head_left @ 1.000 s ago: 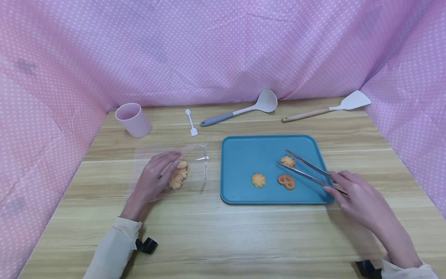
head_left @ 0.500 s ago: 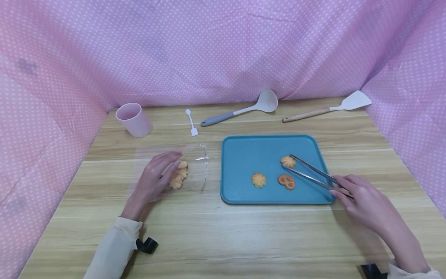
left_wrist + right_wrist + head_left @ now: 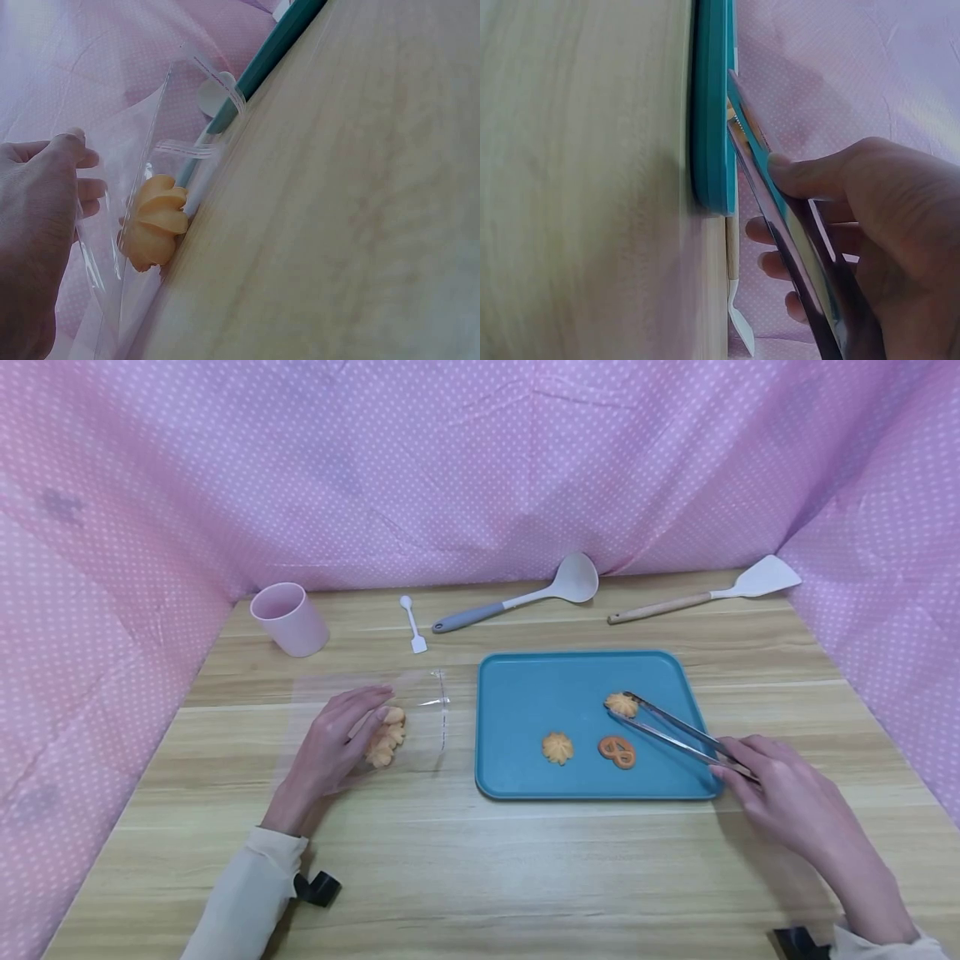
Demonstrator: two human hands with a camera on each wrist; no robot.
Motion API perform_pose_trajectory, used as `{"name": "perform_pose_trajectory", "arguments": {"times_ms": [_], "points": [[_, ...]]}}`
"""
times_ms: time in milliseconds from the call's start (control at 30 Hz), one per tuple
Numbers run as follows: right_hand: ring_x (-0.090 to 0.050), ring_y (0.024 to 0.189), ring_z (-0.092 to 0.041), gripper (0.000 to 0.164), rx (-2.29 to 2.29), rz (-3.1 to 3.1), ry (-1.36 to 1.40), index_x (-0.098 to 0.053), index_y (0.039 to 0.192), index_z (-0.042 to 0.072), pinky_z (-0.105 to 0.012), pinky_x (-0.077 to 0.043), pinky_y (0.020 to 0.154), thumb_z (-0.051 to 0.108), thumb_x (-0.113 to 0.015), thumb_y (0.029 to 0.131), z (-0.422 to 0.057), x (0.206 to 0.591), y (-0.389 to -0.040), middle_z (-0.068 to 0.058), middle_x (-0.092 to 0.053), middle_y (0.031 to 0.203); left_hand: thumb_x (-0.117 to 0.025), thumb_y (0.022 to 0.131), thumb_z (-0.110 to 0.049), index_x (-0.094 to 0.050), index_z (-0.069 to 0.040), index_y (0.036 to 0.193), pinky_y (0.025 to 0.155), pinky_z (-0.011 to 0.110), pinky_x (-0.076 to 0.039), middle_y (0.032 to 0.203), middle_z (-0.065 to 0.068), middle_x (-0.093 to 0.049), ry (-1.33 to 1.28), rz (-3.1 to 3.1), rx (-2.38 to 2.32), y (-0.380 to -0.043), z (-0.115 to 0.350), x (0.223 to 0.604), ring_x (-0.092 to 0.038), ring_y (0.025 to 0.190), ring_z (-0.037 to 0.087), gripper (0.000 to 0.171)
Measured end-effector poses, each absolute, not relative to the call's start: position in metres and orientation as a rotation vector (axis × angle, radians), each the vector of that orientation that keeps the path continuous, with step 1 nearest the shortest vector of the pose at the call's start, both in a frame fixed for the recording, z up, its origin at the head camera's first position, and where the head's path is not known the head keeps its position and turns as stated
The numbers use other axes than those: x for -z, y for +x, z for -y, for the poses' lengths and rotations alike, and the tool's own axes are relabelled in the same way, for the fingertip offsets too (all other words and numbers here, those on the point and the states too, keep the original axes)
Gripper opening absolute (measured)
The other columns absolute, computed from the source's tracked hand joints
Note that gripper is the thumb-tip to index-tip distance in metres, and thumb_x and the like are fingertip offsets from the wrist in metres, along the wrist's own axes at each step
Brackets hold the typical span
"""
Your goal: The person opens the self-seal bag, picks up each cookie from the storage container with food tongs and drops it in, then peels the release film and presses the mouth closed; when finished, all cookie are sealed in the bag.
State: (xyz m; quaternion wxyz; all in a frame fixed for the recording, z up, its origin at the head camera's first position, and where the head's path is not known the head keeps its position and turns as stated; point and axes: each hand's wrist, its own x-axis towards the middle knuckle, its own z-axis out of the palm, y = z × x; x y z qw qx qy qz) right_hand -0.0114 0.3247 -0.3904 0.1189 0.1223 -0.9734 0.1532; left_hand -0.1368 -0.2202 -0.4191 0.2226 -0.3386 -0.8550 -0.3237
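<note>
My right hand (image 3: 783, 793) grips metal tongs (image 3: 675, 735) over the blue tray (image 3: 517, 685). The tongs' tips straddle the lower right side of a flower-shaped cookie (image 3: 621, 703). Another flower cookie (image 3: 557, 747) and a pretzel-shaped cookie (image 3: 617, 752) lie on the tray nearer the front. Left of the tray, my left hand (image 3: 330, 739) pinches the film of a clear plastic bag (image 3: 112, 172), its upper layer raised in the left wrist view. Inside the bag are several cookies (image 3: 385, 743), partly hidden by the hand; a flower-shaped one (image 3: 156, 225) shows up close.
Along the back of the table lie a small white spoon-like tool (image 3: 412, 625), a grey-handled ladle (image 3: 517, 597) and a wooden-handled spatula (image 3: 705, 597). At the back left stands a pink cup (image 3: 291, 620). Pink dotted cloth (image 3: 450, 468) encloses the table's back and sides.
The tongs have shifted right and their tips have drawn closer together beside the upper flower cookie. My right hand moved slightly right with them. The left hand and bag have stayed put.
</note>
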Motion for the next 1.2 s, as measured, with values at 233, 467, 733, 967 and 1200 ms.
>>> {"name": "perform_pose_trajectory", "arguments": {"times_ms": [233,467,733,967,1200], "points": [[-0.058,0.080,-0.029,0.035,-0.418,2.821,0.376,-0.069,0.120,-0.002,-0.048,-0.049,0.052,0.012,-0.080,0.090,-0.324,0.391,-0.013,-0.007,-0.066,0.096,-0.068,0.096,0.001,-0.071,0.004,0.122,0.111,0.048,-0.043,0.132,0.015,-0.068,-0.935,2.365,0.890,-0.137,0.220,0.419,-0.061,0.125,0.037,0.027],[-0.063,0.091,-0.040,0.038,-0.415,2.784,0.390,-0.069,0.123,-0.002,-0.064,-0.054,0.063,0.012,-0.080,0.089,-0.317,0.390,-0.016,-0.015,-0.069,0.104,-0.067,0.096,0.001,-0.071,0.004,0.122,0.111,0.047,-0.044,0.131,0.015,-0.069,-0.947,2.353,0.884,-0.137,0.220,0.419,-0.061,0.125,0.037,0.026],[-0.064,0.089,-0.038,0.043,-0.428,2.742,0.452,-0.069,0.122,-0.007,-0.060,-0.055,0.069,0.011,-0.083,0.085,-0.304,0.389,-0.026,-0.017,-0.070,0.105,-0.067,0.097,0.000,-0.071,0.004,0.121,0.110,0.046,-0.044,0.130,0.015,-0.069,-0.961,2.328,0.888,-0.138,0.220,0.420,-0.062,0.123,0.038,0.025],[-0.063,0.085,-0.033,0.043,-0.417,2.742,0.523,-0.070,0.122,-0.005,-0.053,-0.056,0.064,0.012,-0.084,0.084,-0.287,0.387,-0.037,-0.016,-0.070,0.103,-0.066,0.099,-0.003,-0.071,0.004,0.121,0.110,0.047,-0.044,0.130,0.015,-0.070,-0.966,2.327,0.881,-0.138,0.220,0.420,-0.062,0.123,0.038,0.024],[-0.064,0.082,-0.030,0.042,-0.416,2.652,0.661,-0.071,0.119,-0.004,-0.049,-0.057,0.063,0.010,-0.084,0.082,-0.273,0.389,-0.049,-0.014,-0.070,0.100,-0.065,0.101,-0.008,-0.071,0.004,0.122,0.109,0.049,-0.045,0.130,0.016,-0.069,-0.976,2.325,0.868,-0.139,0.221,0.420,-0.062,0.123,0.038,0.024]]}}
